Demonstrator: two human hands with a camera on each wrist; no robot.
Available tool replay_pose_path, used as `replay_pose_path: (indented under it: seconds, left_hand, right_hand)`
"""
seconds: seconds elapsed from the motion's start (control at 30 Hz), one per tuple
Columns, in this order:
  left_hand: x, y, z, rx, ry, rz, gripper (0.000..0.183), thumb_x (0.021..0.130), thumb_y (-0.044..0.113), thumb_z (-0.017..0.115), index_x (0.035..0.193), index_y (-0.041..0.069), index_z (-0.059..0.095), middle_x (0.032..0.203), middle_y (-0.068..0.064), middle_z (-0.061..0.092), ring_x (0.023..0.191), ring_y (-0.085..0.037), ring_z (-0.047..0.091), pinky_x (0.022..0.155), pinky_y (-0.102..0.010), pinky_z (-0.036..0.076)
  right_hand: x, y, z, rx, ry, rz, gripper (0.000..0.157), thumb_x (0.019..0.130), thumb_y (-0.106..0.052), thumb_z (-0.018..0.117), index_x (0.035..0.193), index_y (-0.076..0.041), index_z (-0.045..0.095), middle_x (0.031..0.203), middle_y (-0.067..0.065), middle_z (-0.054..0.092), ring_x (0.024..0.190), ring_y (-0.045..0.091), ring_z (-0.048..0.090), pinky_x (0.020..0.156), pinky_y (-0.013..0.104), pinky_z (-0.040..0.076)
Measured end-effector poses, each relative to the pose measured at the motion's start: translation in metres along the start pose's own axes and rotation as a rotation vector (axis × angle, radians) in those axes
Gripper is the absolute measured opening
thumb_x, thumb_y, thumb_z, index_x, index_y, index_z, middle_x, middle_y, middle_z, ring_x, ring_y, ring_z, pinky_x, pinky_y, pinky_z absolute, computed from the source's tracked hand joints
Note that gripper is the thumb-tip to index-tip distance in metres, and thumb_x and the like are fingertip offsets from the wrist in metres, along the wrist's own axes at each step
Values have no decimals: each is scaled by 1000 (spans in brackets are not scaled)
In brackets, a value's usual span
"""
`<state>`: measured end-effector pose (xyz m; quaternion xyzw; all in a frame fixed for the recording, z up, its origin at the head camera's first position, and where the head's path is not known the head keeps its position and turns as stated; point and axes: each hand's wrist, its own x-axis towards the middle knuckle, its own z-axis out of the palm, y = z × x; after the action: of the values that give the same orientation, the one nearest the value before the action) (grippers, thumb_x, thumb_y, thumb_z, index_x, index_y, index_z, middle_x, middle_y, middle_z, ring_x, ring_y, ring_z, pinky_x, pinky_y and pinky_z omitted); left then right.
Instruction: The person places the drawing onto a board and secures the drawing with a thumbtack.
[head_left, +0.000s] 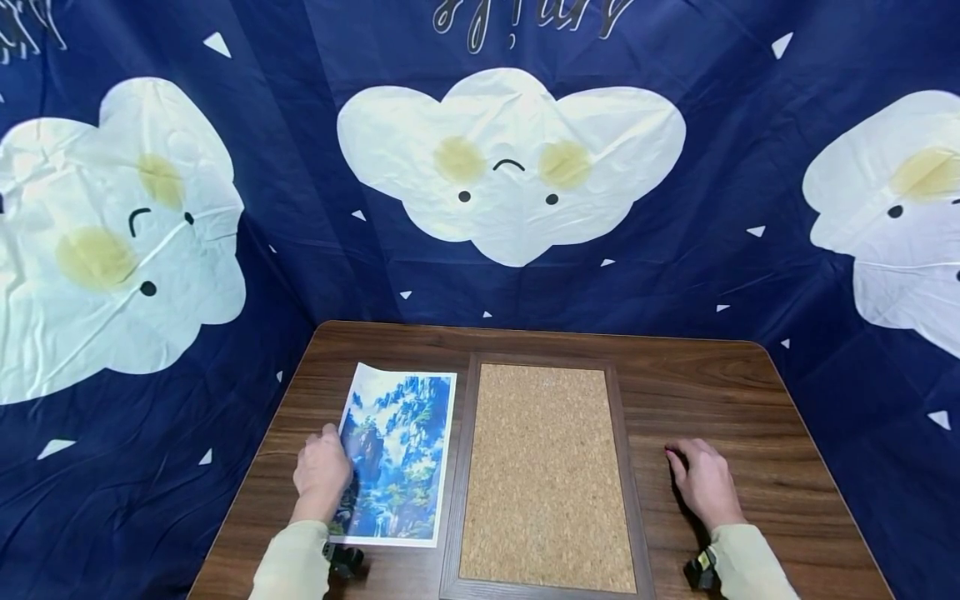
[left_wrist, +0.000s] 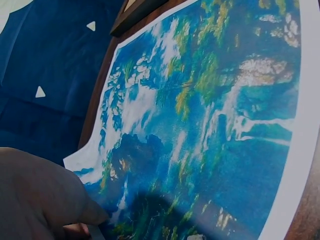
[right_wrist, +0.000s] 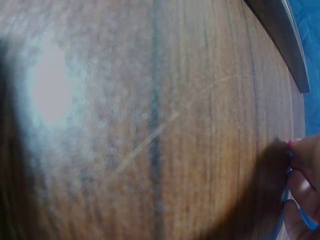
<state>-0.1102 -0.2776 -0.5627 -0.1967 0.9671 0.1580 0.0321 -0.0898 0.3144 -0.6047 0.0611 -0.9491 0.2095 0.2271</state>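
Observation:
A glossy print (head_left: 397, 458) of blue mountains, mist and waterfalls lies left of a wood-framed corkboard (head_left: 547, 475), its far left corner curling up. My left hand (head_left: 322, 471) pinches the print's left edge. In the left wrist view, the thumb of that hand (left_wrist: 45, 195) overlaps the picture, with a fingertip below the paper. To the right of the corkboard, my right hand (head_left: 705, 479) is low over the table with curled fingers. A tiny pink thing (right_wrist: 289, 143) shows at its fingertips, too small to tell its kind.
Dark brown wood grain covers the table (head_left: 712, 375). Blue cloth with white clouds (head_left: 510, 167) hangs behind it and at both sides. A few small pale specks (head_left: 551, 382) show near the corkboard's far edge. Each wrist wears a small black camera (head_left: 701, 569).

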Motion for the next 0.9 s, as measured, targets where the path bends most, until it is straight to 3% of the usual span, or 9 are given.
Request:
replay_pose_path:
  seconds: [0.3, 0.57, 0.9]
  left_hand:
    - [2, -5, -7, -23, -37, -26, 41, 94, 4, 65, 130, -7, 49, 106, -39, 65, 93, -52, 66, 69, -63, 54]
    - [2, -11, -14, -54, -18, -12, 45, 94, 2, 64, 136, -6, 49, 107, -40, 65, 87, -52, 67, 68, -63, 54]
    - [4, -21, -24, -157, 50, 38, 26, 96, 0, 57, 121, -4, 57, 101, -33, 69, 88, -53, 65, 76, -64, 51]
  right_hand:
    - [0, -2, -2, 7, -15, 2, 13, 84, 5, 82, 91, -4, 77, 89, 13, 73, 83, 38, 71, 73, 58, 56]
    - [0, -4, -4, 5, -26, 14, 11, 85, 4, 82, 91, -4, 77, 90, 14, 73, 84, 38, 71, 73, 58, 57]
    - [1, -3, -4, 15, -21, -1, 11, 85, 5, 82, 91, -3, 77, 89, 14, 73, 83, 38, 72, 72, 57, 57]
